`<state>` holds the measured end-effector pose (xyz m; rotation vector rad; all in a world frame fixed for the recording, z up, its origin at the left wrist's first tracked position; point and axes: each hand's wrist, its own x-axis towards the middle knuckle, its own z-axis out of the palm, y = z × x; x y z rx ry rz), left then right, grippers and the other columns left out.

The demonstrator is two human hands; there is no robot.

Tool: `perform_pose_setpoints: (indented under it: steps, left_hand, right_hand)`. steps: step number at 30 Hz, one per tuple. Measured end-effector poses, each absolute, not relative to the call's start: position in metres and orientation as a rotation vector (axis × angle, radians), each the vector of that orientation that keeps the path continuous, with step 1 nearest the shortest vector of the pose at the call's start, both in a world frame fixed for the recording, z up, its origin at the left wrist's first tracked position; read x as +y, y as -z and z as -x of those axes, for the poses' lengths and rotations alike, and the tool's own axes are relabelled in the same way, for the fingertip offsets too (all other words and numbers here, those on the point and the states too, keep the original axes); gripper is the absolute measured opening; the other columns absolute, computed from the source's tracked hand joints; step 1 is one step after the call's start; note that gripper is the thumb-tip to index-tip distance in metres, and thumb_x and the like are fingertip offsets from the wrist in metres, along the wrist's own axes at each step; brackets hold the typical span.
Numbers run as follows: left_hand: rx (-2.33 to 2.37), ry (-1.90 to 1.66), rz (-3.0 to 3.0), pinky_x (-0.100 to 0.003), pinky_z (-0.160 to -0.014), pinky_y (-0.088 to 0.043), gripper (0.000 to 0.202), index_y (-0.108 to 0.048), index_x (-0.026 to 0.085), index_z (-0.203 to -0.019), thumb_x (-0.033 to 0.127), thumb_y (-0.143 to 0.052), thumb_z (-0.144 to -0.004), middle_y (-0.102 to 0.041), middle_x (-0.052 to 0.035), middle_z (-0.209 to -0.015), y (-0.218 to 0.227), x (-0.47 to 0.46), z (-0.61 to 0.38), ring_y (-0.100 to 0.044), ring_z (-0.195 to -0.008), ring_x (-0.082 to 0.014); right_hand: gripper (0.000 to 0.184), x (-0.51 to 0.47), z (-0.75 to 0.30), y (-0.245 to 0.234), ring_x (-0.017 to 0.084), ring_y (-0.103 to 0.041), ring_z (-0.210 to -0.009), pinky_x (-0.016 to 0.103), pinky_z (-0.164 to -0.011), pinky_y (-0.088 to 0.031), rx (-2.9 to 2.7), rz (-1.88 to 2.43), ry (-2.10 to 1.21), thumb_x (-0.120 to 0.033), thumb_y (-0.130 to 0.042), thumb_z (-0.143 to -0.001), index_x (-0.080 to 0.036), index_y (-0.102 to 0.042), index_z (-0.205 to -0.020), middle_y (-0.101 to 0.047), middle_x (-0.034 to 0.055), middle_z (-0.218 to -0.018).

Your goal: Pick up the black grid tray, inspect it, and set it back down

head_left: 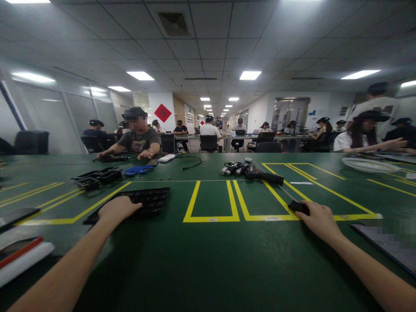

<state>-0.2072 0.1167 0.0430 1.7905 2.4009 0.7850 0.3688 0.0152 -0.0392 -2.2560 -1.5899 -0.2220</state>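
Observation:
My left hand (118,211) is closed on a black plastic tray (155,200) with a grid of small compartments. It covers the tray's left part, and its fingers are partly hidden. On the right, my right hand (320,222) grips a screwdriver (298,207) by its black handle. The thin metal shaft points away and to the left. Just beyond its tip lies a black, handle-shaped tool (264,177). Beside that tool is a cluster of black and silver cylindrical parts (234,168).
Yellow tape (211,219) marks rectangles on the green table (195,264). Black trays (97,177), a blue glove-like item (138,170) and a cable (191,167) lie farther back. A dark flat device (386,245) lies at right. A person (139,141) sits opposite.

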Motion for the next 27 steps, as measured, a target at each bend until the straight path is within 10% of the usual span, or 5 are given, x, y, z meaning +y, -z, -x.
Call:
perform_pose_setpoints:
  steps: [13,27]
  left_hand:
    - [1.401,-1.024,-2.1,-0.027,-0.058,-0.04,0.037,-0.056,0.015,-0.091,0.047,-0.049,-0.074,-0.053,-0.0028,-0.076,-0.011,0.054,0.033,-0.05,-0.065,-0.0163]
    - [1.01,-0.941,-2.054,-0.026,-0.056,-0.033,0.042,-0.052,0.019,-0.092,0.055,-0.054,-0.07,-0.042,-0.0003,-0.073,0.012,0.002,0.0,-0.038,-0.062,-0.0151]
  right_hand:
    - [0.051,-0.02,-0.24,0.011,0.025,-0.045,-0.113,0.046,-0.099,-0.036,-1.615,1.441,-0.742,-0.035,-0.057,-0.071,-0.02,-0.047,-0.119,-0.048,0.0091,-0.122]
    - [0.033,-0.04,-0.204,0.033,0.024,-0.048,-0.11,0.046,-0.097,-0.038,-1.849,1.021,-0.684,-0.027,-0.055,-0.076,-0.027,-0.056,-0.109,-0.057,0.0061,-0.114]
